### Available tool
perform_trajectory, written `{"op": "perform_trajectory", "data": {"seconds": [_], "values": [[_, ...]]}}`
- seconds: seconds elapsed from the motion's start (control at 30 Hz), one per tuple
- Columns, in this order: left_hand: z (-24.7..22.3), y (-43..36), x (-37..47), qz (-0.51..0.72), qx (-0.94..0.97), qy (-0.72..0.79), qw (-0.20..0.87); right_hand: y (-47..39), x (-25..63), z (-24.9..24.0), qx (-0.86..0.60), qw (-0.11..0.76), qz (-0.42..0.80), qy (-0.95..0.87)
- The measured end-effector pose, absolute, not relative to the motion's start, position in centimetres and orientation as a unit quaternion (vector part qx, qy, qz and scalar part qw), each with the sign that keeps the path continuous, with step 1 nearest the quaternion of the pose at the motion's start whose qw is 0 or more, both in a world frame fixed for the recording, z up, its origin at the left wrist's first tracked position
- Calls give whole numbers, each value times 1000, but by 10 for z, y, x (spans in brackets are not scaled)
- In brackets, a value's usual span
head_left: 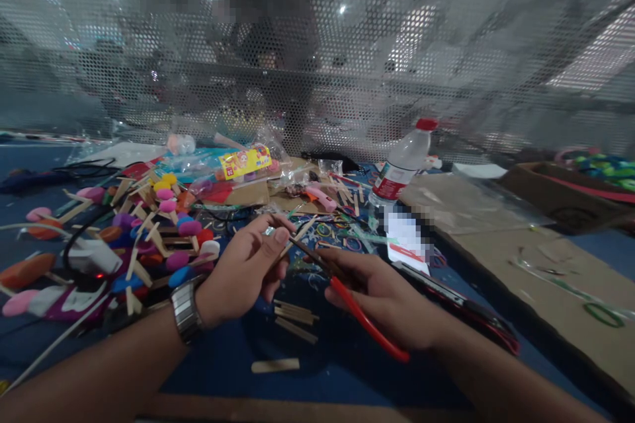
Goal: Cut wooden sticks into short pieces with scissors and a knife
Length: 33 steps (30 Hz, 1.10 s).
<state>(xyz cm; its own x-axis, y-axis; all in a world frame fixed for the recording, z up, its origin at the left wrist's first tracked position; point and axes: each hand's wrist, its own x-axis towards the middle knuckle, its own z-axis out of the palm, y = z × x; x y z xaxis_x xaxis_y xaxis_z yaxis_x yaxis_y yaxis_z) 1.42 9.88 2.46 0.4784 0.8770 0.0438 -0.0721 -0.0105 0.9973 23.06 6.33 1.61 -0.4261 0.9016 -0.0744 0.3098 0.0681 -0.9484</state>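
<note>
My left hand (253,261), a metal watch (186,309) on its wrist, pinches a thin wooden craft stick (303,227) between thumb and fingers. My right hand (380,294) is closed round red-handled pliers (368,320). Their dark, narrow tip reaches the stick beside my left thumb; whether the jaws are closed on it I cannot tell. Below my hands, several cut wooden strips (296,317) lie on the blue tabletop (347,380). A single rounded stick piece (276,365) rests closer to the front edge.
Many coloured clay pieces with wooden sticks (149,238) crowd the left, among cables and a white plug (92,261). A water bottle (397,168) stands at the back right. A utility knife (461,307) lies beside my right forearm, near cardboard (526,277). Rubber bands (325,231) lie mid-table.
</note>
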Motion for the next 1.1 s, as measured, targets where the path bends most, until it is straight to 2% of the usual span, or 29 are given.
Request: {"op": "perform_trajectory", "data": {"seconds": [0.57, 1.1], "values": [[26, 96, 14, 368, 604, 341, 619, 64, 230, 23, -451, 218, 488, -715], [24, 96, 16, 362, 611, 338, 618, 62, 229, 22, -439, 242, 502, -704]]}}
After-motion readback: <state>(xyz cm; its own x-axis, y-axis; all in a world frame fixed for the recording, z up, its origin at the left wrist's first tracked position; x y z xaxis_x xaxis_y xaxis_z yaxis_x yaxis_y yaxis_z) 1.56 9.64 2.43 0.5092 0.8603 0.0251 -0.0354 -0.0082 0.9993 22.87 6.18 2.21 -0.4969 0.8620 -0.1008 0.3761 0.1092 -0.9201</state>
